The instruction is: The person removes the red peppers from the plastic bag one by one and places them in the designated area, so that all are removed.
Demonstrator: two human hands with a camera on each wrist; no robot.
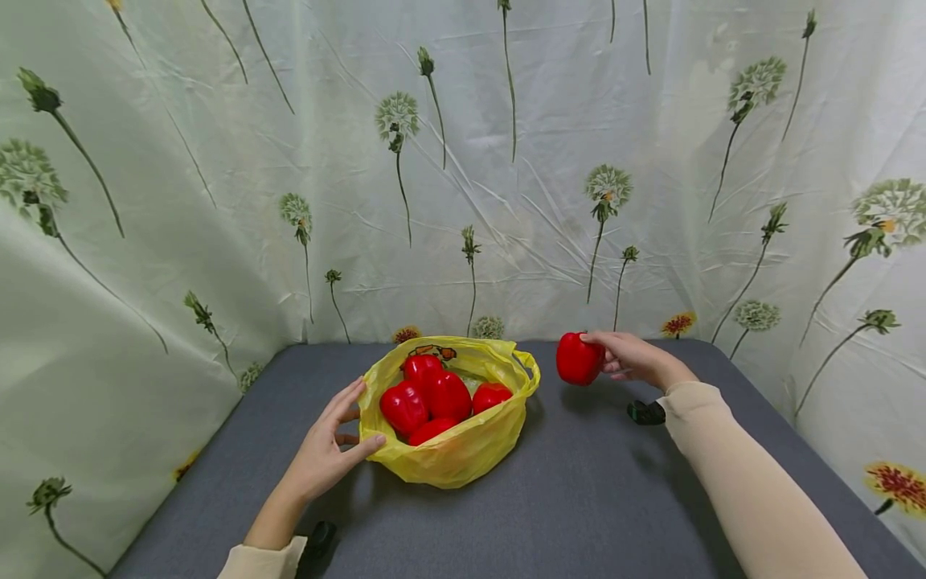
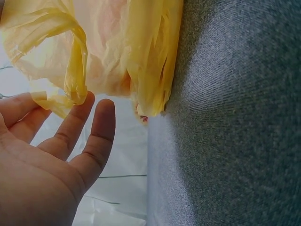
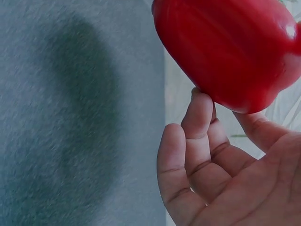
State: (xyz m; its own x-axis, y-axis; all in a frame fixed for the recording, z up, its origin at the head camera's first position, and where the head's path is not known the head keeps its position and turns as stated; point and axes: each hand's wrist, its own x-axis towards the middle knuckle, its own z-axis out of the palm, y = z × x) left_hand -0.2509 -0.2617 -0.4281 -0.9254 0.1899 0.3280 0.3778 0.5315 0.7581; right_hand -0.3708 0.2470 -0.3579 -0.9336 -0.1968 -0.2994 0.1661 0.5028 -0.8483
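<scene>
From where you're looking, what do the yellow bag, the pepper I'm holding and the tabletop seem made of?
Yellow bag: likely thin plastic film, slightly shiny; it creases and lets light through. Held pepper: smooth and glossy with bright highlights; real flesh or moulded plastic, can't tell. Tabletop: probably matte grey fabric, judging by its fine woven-looking grain.

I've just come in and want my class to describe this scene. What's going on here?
A person's right-hand grip holds one glossy red bell pepper above the dark grey tabletop, to the right of an open yellow plastic bag. The left-hand grip touches the bag's left side near its rim. At least five more red bell peppers lie inside the bag. Whether the held pepper is going in or coming out, the pictures don't show.
</scene>
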